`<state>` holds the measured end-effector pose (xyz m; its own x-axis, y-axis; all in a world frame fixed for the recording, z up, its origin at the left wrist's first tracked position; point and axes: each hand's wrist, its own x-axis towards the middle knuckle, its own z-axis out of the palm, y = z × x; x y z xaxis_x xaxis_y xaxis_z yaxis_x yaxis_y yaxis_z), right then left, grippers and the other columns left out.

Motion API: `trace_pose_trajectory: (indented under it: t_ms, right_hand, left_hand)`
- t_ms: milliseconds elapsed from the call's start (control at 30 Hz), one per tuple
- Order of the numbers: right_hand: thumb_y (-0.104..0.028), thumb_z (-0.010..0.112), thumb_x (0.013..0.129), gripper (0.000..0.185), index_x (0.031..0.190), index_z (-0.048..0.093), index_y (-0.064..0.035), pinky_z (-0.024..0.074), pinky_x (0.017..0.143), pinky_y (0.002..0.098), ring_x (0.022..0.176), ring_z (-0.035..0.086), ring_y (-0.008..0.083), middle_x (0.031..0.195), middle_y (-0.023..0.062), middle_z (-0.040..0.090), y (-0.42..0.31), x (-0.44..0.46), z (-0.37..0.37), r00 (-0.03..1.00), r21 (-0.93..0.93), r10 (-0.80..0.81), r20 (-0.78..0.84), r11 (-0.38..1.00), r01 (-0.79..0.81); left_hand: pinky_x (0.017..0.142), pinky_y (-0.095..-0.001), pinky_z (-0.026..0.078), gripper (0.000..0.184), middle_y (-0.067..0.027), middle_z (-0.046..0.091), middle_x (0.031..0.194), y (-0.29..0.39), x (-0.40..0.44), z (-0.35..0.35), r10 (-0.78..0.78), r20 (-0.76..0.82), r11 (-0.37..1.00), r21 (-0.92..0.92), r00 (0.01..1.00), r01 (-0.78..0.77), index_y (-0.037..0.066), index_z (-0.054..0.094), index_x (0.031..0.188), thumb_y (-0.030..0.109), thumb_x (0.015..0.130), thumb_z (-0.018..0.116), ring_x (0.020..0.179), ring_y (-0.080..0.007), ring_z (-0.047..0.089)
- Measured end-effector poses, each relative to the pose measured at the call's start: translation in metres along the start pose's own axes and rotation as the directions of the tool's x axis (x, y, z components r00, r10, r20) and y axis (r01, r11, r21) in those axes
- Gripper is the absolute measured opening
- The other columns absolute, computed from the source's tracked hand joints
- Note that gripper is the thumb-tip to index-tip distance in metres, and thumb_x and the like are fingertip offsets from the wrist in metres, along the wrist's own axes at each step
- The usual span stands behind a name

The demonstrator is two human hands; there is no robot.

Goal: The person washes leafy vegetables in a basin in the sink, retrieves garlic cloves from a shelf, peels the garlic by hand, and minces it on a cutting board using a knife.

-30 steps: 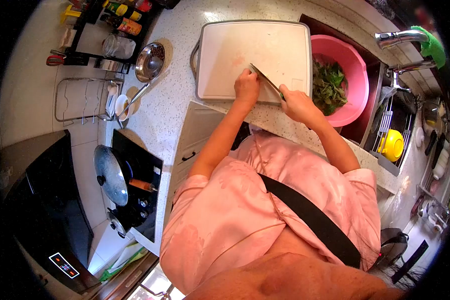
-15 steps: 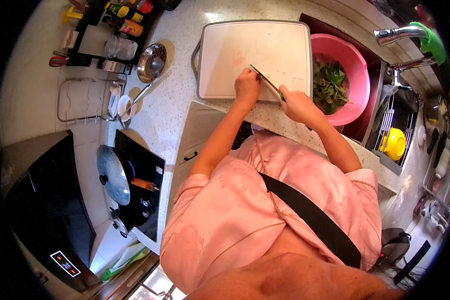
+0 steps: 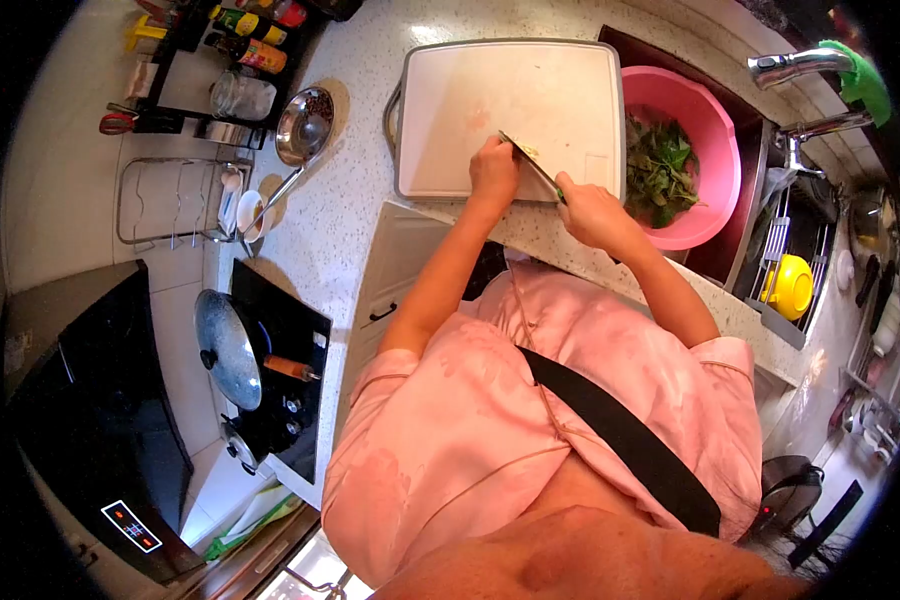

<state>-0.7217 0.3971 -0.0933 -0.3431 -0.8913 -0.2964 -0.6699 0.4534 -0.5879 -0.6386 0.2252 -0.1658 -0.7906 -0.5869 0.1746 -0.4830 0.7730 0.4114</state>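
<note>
A white cutting board (image 3: 500, 85) with a grey rim lies on the speckled counter in front of me. My right hand (image 3: 592, 212) is closed round the green handle of a knife (image 3: 533, 166), whose blade slants up to the left over the board's lower part. Just left of the blade, my left hand (image 3: 494, 168) rests on the board with fingers curled together; what they hold is too small to make out. Small pale green bits (image 3: 530, 151) lie beside the blade, on its right side.
A pink basin (image 3: 718, 170) with leafy greens (image 3: 660, 170) sits in the sink at the right. A metal ladle bowl (image 3: 305, 125) and small white bowl (image 3: 249, 215) stand left. A lidded pan (image 3: 228, 350) is on the stove. A faucet (image 3: 800, 68) juts in at upper right.
More pale green bits show beside the blade than before. The knife and my right hand have shifted very slightly; my left hand stays in nearly the same place.
</note>
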Motion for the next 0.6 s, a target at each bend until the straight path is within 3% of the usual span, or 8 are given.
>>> trace_pose_trajectory:
  t_ms: [200,300,400,467,533,600]
  right_hand:
    - [-0.007,0.045,0.083,0.021,0.102,0.043,0.0005,0.0446,0.073,0.0554,0.084,0.059,0.0477,0.082,0.0302,0.061,0.001,0.001,0.004,1.000,0.017,-0.002,-0.017,1.000,0.003]
    - [-0.014,0.054,0.086,0.025,0.102,0.040,-0.0008,0.0428,0.073,0.0547,0.083,0.057,0.0481,0.080,0.0297,0.060,-0.002,-0.001,0.004,0.999,0.035,0.045,-0.008,0.998,-0.045]
    - [-0.013,0.053,0.086,0.025,0.102,0.040,-0.0009,0.0431,0.073,0.0547,0.083,0.058,0.0480,0.079,0.0293,0.060,0.000,-0.002,0.010,0.999,0.008,0.041,-0.019,0.999,-0.041]
    - [-0.007,0.044,0.083,0.020,0.102,0.042,-0.0004,0.0442,0.072,0.0562,0.080,0.059,0.0476,0.078,0.0296,0.061,-0.003,-0.002,0.005,0.999,0.019,0.016,-0.038,1.000,-0.016]
    - [-0.006,0.044,0.083,0.020,0.102,0.042,-0.0003,0.0443,0.072,0.0561,0.080,0.059,0.0476,0.078,0.0295,0.061,-0.006,-0.004,0.005,0.999,0.007,0.022,-0.023,1.000,-0.021]
    - [-0.006,0.044,0.083,0.020,0.102,0.042,-0.0003,0.0444,0.072,0.0561,0.079,0.059,0.0477,0.077,0.0293,0.060,-0.005,-0.004,0.007,1.000,-0.007,0.030,-0.007,1.000,-0.030]
  left_hand:
    - [0.069,-0.0427,0.050,0.007,-0.0133,0.060,0.084,0.002,-0.001,-0.004,0.003,-0.015,0.999,-0.040,1.000,-0.004,0.003,0.066,0.076,0.006,0.070,0.068,0.077,-0.0341,0.061]
    - [0.069,-0.0430,0.050,0.009,-0.0135,0.060,0.084,-0.002,-0.002,-0.001,0.003,0.004,1.000,0.003,1.000,-0.003,0.003,0.065,0.077,0.005,0.069,0.068,0.077,-0.0342,0.061]
    - [0.069,-0.0430,0.050,0.011,-0.0139,0.060,0.084,-0.003,-0.003,0.001,0.011,-0.037,1.000,-0.026,0.999,-0.012,0.003,0.063,0.078,0.004,0.069,0.068,0.078,-0.0345,0.060]
    - [0.069,-0.0429,0.050,0.011,-0.0141,0.059,0.084,-0.003,-0.003,0.002,0.001,-0.038,0.999,-0.036,0.999,-0.002,0.003,0.063,0.079,0.004,0.069,0.068,0.078,-0.0347,0.060]
    - [0.069,-0.0429,0.049,0.012,-0.0144,0.059,0.083,-0.006,-0.002,0.003,-0.011,-0.037,0.999,-0.045,0.999,0.009,0.003,0.062,0.079,0.003,0.069,0.068,0.078,-0.0349,0.060]
    - [0.067,-0.0439,0.050,0.007,-0.0158,0.058,0.082,-0.006,-0.003,0.003,0.033,-0.093,0.997,-0.072,0.995,-0.040,0.001,0.061,0.077,-0.001,0.070,0.062,0.074,-0.0372,0.060]
